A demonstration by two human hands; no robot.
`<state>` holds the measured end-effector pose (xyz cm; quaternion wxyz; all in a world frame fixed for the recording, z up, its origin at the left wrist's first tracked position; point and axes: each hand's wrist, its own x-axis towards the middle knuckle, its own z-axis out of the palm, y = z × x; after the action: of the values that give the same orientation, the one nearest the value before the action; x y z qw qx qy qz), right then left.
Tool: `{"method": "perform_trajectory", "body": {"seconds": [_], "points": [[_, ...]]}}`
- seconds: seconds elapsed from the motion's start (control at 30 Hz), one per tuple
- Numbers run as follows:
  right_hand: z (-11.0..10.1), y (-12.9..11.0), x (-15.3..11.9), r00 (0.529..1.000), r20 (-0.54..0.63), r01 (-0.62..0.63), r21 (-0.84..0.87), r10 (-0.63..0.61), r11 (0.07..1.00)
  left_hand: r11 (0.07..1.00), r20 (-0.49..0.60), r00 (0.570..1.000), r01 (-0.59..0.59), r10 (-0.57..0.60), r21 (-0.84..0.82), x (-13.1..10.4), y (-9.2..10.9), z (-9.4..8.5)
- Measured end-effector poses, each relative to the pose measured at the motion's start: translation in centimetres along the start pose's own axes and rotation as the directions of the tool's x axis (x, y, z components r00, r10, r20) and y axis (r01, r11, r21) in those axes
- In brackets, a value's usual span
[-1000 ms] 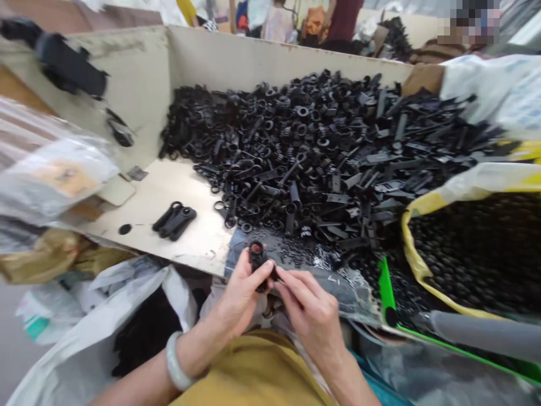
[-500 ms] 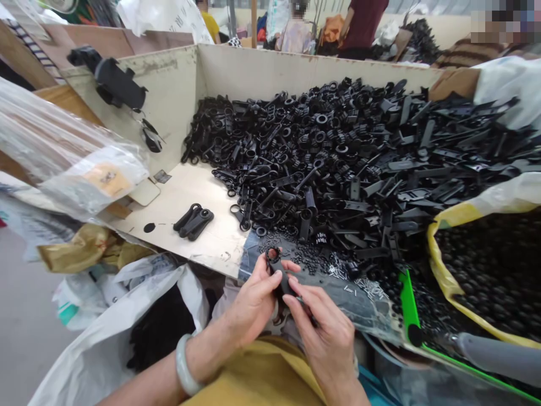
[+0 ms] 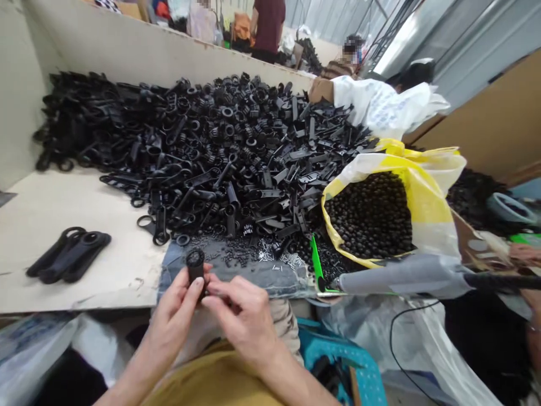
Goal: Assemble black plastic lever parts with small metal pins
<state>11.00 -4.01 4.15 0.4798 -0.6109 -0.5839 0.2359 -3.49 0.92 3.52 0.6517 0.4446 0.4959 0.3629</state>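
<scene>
My left hand (image 3: 172,310) is closed around a black plastic part with a ring-shaped end (image 3: 195,265), held upright with the ring at the top. Beside the part's lower end, the thumb and fingertips of my right hand (image 3: 245,313) are pinched together; what lies between them is hidden. Just beyond my hands, a dark cloth (image 3: 220,276) covers the table edge, with small black pieces (image 3: 236,252) and silvery pins (image 3: 291,259) scattered on it. Three black arm-shaped parts (image 3: 76,256) lie side by side on the pale board at the left.
A big heap of black plastic parts (image 3: 203,141) fills the pale tray (image 3: 122,34). To the right stands a yellow-and-white bag (image 3: 431,208) of small black balls. A grey tool (image 3: 401,276) lies near a green strip (image 3: 316,262). Below is a blue stool (image 3: 367,366).
The view has swung to the right, showing more of the bag and grey tool. Both hands stay together at the black part, which now stands more upright.
</scene>
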Motion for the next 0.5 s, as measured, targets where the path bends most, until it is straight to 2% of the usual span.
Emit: {"method": "perform_trajectory", "body": {"seconds": [0.07,0.1,0.13,0.2,0.27,0.37,0.43,0.5], "points": [[-1.4,-0.5,0.7,0.977,0.062,-0.211,0.133,0.205,0.968,0.973,0.133,0.990,0.004,-0.036,0.230,-0.6,-0.7,-2.5],[-2.0,-0.7,1.0,0.958,0.138,-0.274,0.184,0.251,0.944,0.951,0.148,0.987,0.010,-0.058,0.308,-1.1,-1.1,-3.8],[-2.4,-0.9,1.2,0.940,0.233,-0.301,0.217,0.250,0.928,0.930,0.164,0.983,0.019,-0.084,0.367,-1.8,-1.5,-4.9],[-2.8,-1.3,1.4,0.912,0.374,-0.267,0.234,0.167,0.935,0.899,0.218,0.967,0.028,-0.135,0.436,-3.3,-2.4,-6.4],[-2.4,-1.3,1.2,0.907,0.411,-0.181,0.196,0.087,0.964,0.880,0.223,0.961,0.038,-0.161,0.473,-4.5,-3.0,-6.6],[-1.1,-0.7,0.6,0.912,0.410,-0.086,0.127,0.026,0.988,0.880,0.092,0.987,0.072,-0.130,0.469,-5.5,-3.3,-5.1],[-0.5,-0.2,0.2,0.912,0.410,-0.054,0.100,0.009,0.994,0.889,0.023,0.991,0.106,-0.129,0.445,-5.6,-3.2,-4.2],[-0.5,0.2,0.1,0.919,0.394,-0.055,0.089,0.016,0.994,0.895,0.033,0.987,0.130,-0.159,0.427,-5.4,-3.0,-3.9]]}}
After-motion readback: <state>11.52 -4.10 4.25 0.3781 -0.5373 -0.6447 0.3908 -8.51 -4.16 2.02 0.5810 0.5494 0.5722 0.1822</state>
